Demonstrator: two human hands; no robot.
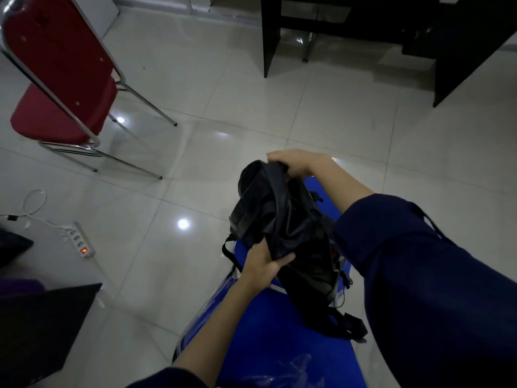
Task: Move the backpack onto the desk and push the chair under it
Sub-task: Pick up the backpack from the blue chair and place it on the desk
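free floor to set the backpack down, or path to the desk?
Open tile between the red chair and black desk, and between the power strip and blue chair. Crowded bottom left: strip, cable, dark items. Both hands, left hand and right hand, grip the backpack.

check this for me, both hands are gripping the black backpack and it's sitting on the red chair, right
Not quite: in the head view both hands, left hand and right hand, do grip the black backpack, but it sits on the blue chair. The red chair stands empty to the left.
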